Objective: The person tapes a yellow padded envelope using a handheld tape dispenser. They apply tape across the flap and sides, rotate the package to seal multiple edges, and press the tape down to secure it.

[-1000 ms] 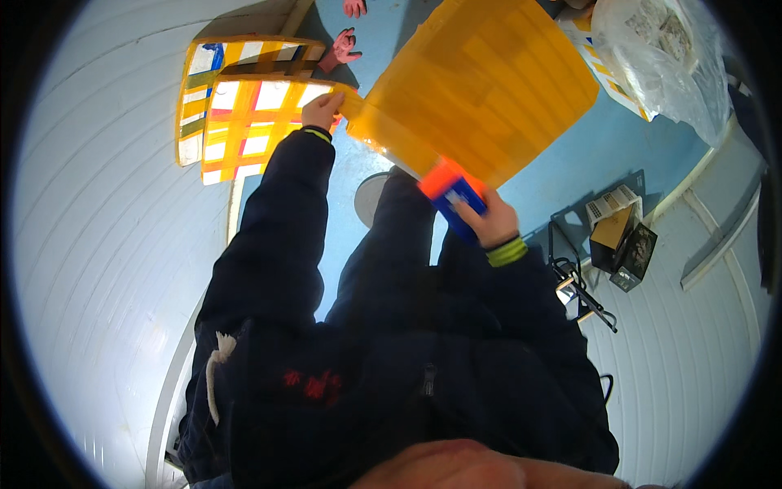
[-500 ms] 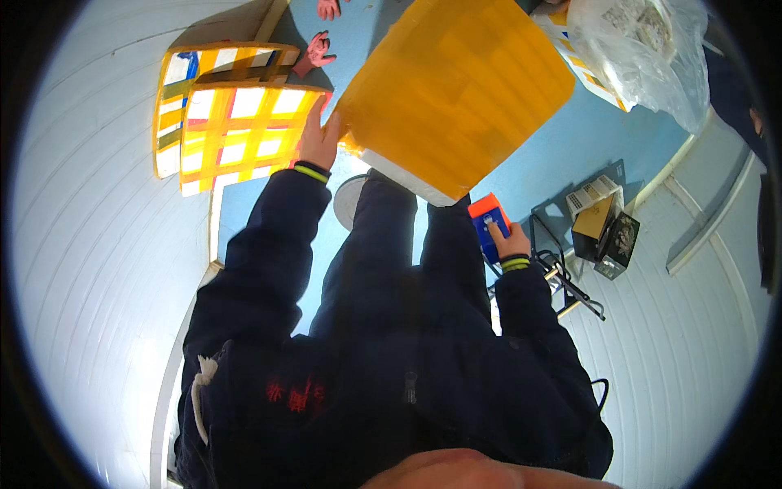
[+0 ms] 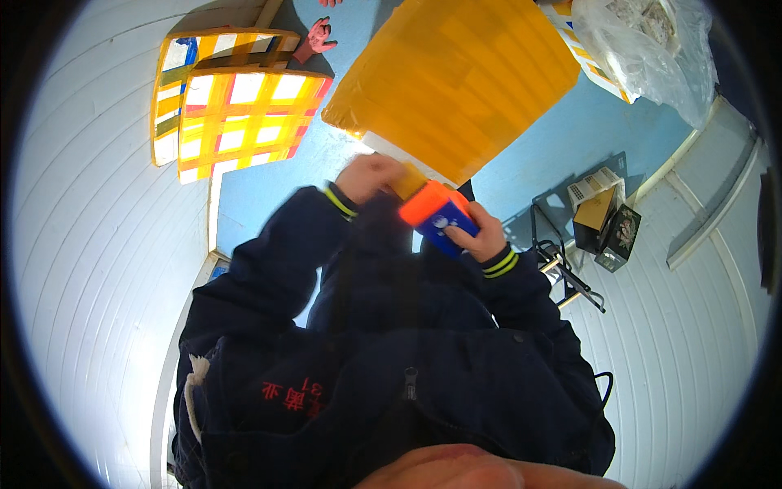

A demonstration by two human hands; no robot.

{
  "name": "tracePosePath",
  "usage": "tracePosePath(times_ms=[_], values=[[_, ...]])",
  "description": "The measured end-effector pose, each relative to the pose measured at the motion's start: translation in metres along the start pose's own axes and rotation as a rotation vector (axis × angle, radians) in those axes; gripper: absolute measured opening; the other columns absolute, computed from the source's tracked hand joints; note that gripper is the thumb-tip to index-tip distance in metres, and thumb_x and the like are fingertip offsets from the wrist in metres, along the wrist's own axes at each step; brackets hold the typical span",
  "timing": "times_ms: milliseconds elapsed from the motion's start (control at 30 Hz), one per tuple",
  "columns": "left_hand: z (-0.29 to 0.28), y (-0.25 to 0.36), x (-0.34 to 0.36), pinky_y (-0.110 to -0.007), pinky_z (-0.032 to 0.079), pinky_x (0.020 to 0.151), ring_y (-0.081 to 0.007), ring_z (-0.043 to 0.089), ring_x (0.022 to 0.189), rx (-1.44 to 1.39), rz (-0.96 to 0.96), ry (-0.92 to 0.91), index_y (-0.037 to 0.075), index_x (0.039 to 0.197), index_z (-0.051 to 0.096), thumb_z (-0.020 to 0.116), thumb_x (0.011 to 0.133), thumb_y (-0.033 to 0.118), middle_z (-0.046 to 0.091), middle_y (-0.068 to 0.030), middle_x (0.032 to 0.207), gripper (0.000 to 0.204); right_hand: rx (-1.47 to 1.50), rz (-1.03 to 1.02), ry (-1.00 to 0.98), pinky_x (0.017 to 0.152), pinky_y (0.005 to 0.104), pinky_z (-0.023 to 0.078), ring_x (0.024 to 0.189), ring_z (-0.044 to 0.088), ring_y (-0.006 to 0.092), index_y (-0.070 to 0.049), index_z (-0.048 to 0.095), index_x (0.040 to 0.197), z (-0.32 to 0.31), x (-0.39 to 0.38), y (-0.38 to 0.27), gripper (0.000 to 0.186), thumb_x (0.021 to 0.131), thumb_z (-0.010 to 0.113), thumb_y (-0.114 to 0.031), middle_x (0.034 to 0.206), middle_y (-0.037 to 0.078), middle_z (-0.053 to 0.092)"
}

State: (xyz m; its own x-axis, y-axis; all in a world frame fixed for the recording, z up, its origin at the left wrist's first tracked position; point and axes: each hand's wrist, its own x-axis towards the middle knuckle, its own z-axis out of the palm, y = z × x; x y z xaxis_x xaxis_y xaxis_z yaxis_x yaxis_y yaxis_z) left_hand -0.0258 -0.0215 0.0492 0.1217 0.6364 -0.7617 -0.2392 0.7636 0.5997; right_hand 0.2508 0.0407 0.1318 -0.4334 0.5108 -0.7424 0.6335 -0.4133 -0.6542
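A blue and orange tape dispenser (image 3: 446, 218) is in my right hand (image 3: 484, 234), whose fingers wrap round its blue body. From its orange end a short piece of yellow packing tape (image 3: 410, 180) reaches toward my left hand (image 3: 368, 177). The left fingers are closed at that tape and slightly blurred. Just beyond both hands, a large box (image 3: 456, 81) covered in yellow tape stands tilted to my view, its near lower side whitish. My left hand is apart from the box's taped face.
Two taped white foam panels (image 3: 248, 114) lean by the left wall, with a pink glove (image 3: 316, 39) beside them. A clear plastic bag (image 3: 652, 57) lies at the far right. Several small cartons (image 3: 603, 216) and a black-framed folding stool (image 3: 562, 261) are to the right.
My left hand has left the box's left edge and come to the tape. My right hand has brought the dispenser up and leftward to meet it.
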Motion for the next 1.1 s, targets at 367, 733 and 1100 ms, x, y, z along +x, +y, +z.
tracePosePath(times_ms=[367,733,1100], values=[[-0.189,-0.059,0.1,-0.024,0.052,0.063,-0.0097,0.065,0.075,0.187,0.095,0.575,0.003,0.102,0.072,0.066,0.09,0.029,0.07,-0.0029,0.087,0.029,-0.586,0.547,0.12,0.078,0.0436,0.05,0.091,0.065,0.0383,-0.004,0.062,0.107,-0.022,0.009,0.114,0.064,0.077,0.064,-0.061,0.094,0.021,0.068],[-0.057,-0.044,0.101,-0.051,0.029,0.109,-0.0312,0.039,0.133,0.989,0.522,0.814,-0.001,0.134,0.046,0.06,0.087,0.036,0.043,-0.0218,0.142,0.062,-0.291,0.631,0.618,0.08,0.0421,0.049,0.088,0.065,0.0376,0.005,0.065,0.097,-0.024,0.042,0.191,0.073,0.078,0.062,-0.066,0.091,0.023,0.068],[0.005,0.135,0.236,-0.056,0.01,0.115,-0.0267,0.025,0.143,1.597,0.831,0.722,0.019,0.146,0.037,0.052,0.089,0.048,0.031,-0.0073,0.154,0.065,0.255,0.294,0.858,0.063,0.0312,0.046,0.069,0.055,0.0132,0.002,0.062,0.085,-0.052,0.05,0.151,0.046,0.088,0.066,-0.044,0.076,0.009,0.063]])
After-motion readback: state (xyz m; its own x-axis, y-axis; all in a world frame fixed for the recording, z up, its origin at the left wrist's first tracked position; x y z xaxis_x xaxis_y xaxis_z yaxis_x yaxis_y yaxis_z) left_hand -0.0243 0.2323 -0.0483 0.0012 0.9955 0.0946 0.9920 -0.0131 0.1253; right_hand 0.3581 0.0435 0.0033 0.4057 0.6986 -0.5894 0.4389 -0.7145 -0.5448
